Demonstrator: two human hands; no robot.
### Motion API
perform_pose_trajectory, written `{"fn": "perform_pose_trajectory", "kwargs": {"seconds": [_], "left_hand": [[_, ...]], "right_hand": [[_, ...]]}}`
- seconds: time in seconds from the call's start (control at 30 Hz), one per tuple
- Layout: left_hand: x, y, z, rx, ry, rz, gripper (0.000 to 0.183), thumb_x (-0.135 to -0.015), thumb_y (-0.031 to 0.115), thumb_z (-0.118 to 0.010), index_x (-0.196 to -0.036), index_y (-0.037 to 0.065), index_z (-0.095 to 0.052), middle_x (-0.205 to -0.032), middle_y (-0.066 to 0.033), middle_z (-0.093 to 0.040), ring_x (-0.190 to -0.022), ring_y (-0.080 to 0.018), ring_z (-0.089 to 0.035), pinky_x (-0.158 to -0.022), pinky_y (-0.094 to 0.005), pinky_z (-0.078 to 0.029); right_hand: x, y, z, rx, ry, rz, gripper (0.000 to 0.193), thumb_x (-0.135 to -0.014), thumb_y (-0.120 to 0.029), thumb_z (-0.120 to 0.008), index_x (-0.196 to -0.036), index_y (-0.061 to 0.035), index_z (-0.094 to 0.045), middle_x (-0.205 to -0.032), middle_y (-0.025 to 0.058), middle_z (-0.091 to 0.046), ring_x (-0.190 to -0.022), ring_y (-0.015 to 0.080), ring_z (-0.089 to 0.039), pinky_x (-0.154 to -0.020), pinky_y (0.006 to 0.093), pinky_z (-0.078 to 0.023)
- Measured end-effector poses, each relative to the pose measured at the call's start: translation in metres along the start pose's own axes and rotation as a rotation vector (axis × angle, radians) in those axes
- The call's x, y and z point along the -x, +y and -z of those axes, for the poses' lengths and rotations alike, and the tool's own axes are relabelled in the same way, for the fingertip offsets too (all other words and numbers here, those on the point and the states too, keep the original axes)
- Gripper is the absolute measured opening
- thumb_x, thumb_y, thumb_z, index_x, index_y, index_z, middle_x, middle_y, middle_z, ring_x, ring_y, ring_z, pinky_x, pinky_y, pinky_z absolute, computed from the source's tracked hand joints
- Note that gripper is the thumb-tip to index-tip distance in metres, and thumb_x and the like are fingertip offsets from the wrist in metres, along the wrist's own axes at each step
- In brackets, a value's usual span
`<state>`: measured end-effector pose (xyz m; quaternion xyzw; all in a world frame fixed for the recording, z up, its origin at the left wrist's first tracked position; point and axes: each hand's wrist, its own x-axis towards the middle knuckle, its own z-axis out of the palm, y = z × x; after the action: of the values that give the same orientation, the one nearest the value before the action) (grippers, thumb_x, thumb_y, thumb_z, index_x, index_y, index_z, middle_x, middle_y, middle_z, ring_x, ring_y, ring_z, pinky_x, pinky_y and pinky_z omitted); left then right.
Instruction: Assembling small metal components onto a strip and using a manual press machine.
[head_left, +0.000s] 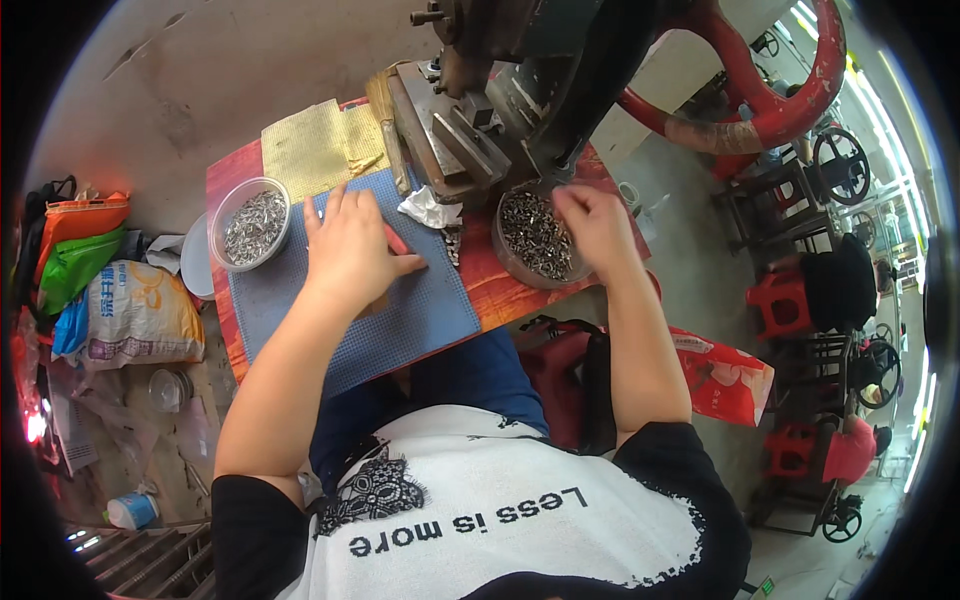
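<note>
My left hand [350, 245] is over a blue textured mat [440, 312], its fingers and thumb curled round a mostly hidden object. A red part [396, 241] of it shows by the thumb and a tan part [378, 304] below the palm; its kind is unclear. At the right, my right hand [602, 228] is at the rim of a round tub of small dark metal pieces [538, 238]. Its thumb and fingers are pinched together; whatever lies between them is too small to make out. A clear tub of small silvery metal pieces [254, 228] stands left of my left hand.
A hand press [480, 130] with a red wheel [760, 130] rises at the table's far side. Near it lie gold perforated sheet [305, 150] and crumpled white paper [430, 210]. Bags [140, 310] stand at left. People sit by similar machines at far right.
</note>
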<state>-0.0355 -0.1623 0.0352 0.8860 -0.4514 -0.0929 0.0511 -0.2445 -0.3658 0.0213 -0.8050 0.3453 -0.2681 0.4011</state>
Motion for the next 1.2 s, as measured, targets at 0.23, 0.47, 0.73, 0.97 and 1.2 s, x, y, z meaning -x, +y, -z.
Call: {"fn": "perform_pose_trajectory", "kwargs": {"seconds": [0.23, 0.47, 0.73, 0.97, 1.2], "left_hand": [[0.020, -0.037, -0.024, 0.133, 0.347, -0.163, 0.070, -0.081, 0.040, -0.078, -0.133, -0.002, -0.054, -0.141, -0.0198, -0.052, -0.139, -0.0363, -0.039, -0.117, -0.0529, -0.025], [0.052, -0.081, 0.011, 0.646, 0.598, -0.003, 0.022, -0.092, 0.016, -0.067, -0.104, -0.003, -0.068, -0.096, -0.0196, -0.069, -0.088, -0.0351, -0.067, -0.078, -0.0404, -0.052], [0.074, -0.109, -0.025, 0.642, 0.412, 0.081, 0.013, -0.087, 0.012, -0.068, -0.093, 0.001, -0.071, -0.081, -0.0195, -0.069, -0.076, -0.0349, -0.068, -0.071, -0.0415, -0.053], [0.081, -0.118, -0.033, 0.599, 0.365, 0.053, 0.013, -0.087, 0.008, -0.068, -0.098, 0.000, -0.069, -0.075, -0.0113, -0.061, -0.067, -0.0201, -0.058, -0.065, -0.0343, -0.048], [0.094, -0.123, -0.031, 0.639, 0.323, 0.043, 0.014, -0.086, 0.008, -0.069, -0.097, 0.000, -0.068, -0.082, -0.0110, -0.061, -0.072, -0.0206, -0.059, -0.068, -0.0338, -0.049]], "right_hand": [[0.005, -0.039, 0.005, -0.919, -0.324, -0.441, 0.037, -0.106, -0.028, -0.049, -0.111, 0.0047, -0.066, -0.078, 0.0040, -0.061, -0.066, 0.0115, -0.054, -0.063, 0.0257, -0.047], [0.042, -0.060, -0.087, -0.389, -0.561, 0.062, 0.044, -0.084, -0.003, -0.076, -0.125, 0.0006, -0.059, -0.096, 0.0028, -0.064, -0.080, 0.0076, -0.057, -0.070, 0.0239, -0.048], [0.071, -0.083, -0.169, 0.110, -0.526, 0.700, 0.022, -0.081, -0.016, -0.079, -0.098, -0.0049, -0.069, -0.102, 0.0119, -0.058, -0.104, 0.0303, -0.054, -0.092, 0.0386, -0.044], [0.043, -0.095, -0.182, 0.065, -0.537, 0.710, 0.014, -0.080, -0.009, -0.075, -0.092, -0.0054, -0.069, -0.093, 0.0092, -0.061, -0.095, 0.0290, -0.059, -0.085, 0.0394, -0.047], [0.020, -0.120, -0.206, 0.389, -0.906, 0.872, 0.010, -0.081, -0.016, -0.071, -0.085, -0.0070, -0.070, -0.092, 0.0106, -0.066, -0.098, 0.0328, -0.062, -0.087, 0.0464, -0.048]]}}
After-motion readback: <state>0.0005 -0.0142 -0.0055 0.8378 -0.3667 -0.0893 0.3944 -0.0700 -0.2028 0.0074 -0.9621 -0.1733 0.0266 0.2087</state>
